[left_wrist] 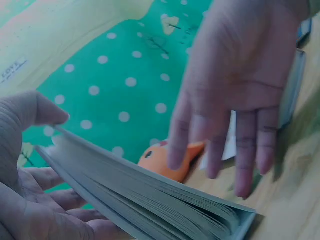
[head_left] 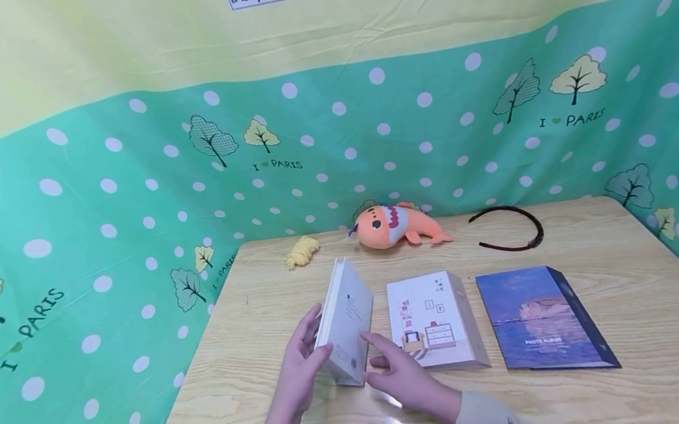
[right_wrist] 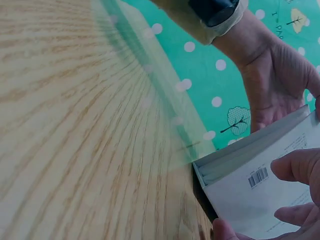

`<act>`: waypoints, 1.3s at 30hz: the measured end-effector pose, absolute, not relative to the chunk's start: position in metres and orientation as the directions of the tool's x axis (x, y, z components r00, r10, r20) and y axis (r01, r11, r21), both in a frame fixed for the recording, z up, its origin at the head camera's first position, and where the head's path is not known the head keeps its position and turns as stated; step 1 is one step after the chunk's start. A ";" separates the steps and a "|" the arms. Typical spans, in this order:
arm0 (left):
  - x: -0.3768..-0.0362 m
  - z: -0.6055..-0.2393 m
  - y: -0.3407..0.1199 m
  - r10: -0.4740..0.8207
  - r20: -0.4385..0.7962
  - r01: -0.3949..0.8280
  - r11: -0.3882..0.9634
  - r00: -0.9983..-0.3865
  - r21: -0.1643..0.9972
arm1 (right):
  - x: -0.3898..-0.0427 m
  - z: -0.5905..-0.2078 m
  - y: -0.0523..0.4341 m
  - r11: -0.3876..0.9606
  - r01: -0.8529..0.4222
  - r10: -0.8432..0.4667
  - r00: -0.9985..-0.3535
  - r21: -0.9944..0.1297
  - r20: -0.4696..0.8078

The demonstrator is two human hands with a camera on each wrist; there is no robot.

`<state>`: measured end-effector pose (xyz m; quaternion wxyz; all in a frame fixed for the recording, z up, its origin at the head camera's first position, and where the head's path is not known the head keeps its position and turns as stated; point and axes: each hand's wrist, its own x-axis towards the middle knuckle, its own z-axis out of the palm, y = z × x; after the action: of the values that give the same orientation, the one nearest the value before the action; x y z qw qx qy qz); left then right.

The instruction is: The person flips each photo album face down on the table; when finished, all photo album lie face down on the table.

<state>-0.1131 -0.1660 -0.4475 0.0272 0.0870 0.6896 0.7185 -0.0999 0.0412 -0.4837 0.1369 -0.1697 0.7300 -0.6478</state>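
A white photo album (head_left: 348, 324) stands tilted on its edge on the table, its cover turned to the right. My left hand (head_left: 295, 372) grips its left side, thumb over the edge and fingers behind. In the left wrist view the loose pages of the album (left_wrist: 145, 187) show between its covers, beside the left hand (left_wrist: 30, 185). My right hand (head_left: 409, 373) has its fingers loosely bent at the right cover. The right wrist view shows a barcode on the album (right_wrist: 250, 195), with the right hand's fingers (right_wrist: 297, 167) spread over that cover.
Right of the hands lie a white album with a room drawing (head_left: 434, 317) and a blue photo album (head_left: 542, 322). Along the back sit a yellow yarn bundle (head_left: 303, 251), an orange plush toy (head_left: 397, 226) and a dark headband (head_left: 538, 226). A green dotted cloth (head_left: 322, 140) hangs behind.
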 end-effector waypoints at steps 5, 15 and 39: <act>-0.113 -0.443 -0.172 0.119 0.053 0.044 -0.073 -0.992 0.996 | -0.101 -0.486 0.040 0.120 -0.085 -0.428 -0.904 -0.989 0.026; -0.113 -0.441 -0.181 0.050 0.018 0.010 -0.156 -0.999 0.988 | -0.102 -0.489 0.036 0.089 -0.085 -0.441 -0.897 -0.992 0.037; -0.116 -0.459 -0.188 0.000 0.018 0.017 0.324 -1.000 0.946 | -0.100 -0.491 0.033 0.460 -0.320 -0.383 -0.913 -0.828 0.140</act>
<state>-0.1157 -0.1884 -0.4593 -0.0074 0.0050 0.8137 0.5812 -0.0996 0.0328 -0.4909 0.0332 -0.2058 0.8539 -0.4769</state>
